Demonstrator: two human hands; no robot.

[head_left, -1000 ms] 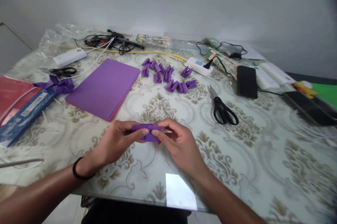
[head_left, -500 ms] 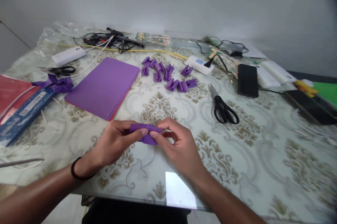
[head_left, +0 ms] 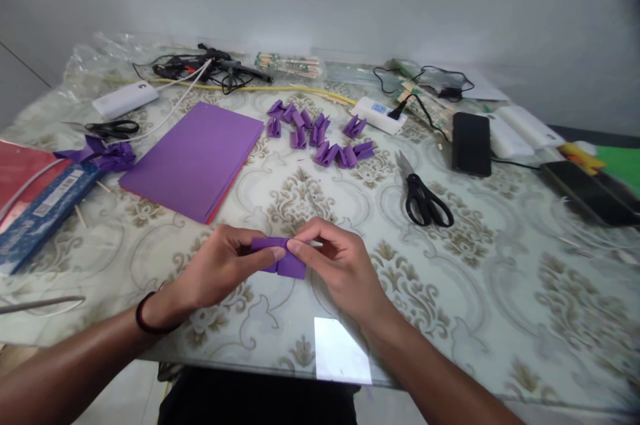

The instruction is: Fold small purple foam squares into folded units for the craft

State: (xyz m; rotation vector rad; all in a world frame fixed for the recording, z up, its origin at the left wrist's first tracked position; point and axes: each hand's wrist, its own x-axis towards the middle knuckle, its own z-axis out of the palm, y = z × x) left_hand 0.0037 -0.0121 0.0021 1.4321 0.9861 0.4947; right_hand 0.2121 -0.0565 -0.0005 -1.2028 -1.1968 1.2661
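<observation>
A folded purple paper piece [head_left: 293, 268] is pinched by left hand [head_left: 215, 272] and right hand [head_left: 346, 270] over the patterned table [head_left: 450, 305]; wooden sticks [head_left: 290, 66] are held in a clear plastic packet [head_left: 321, 70] behind.

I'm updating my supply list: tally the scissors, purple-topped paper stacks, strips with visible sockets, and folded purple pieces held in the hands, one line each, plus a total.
Scissors: 2
Purple-topped paper stack: 1
Socket strip: 1
Held folded purple piece: 1
Total: 5
</observation>
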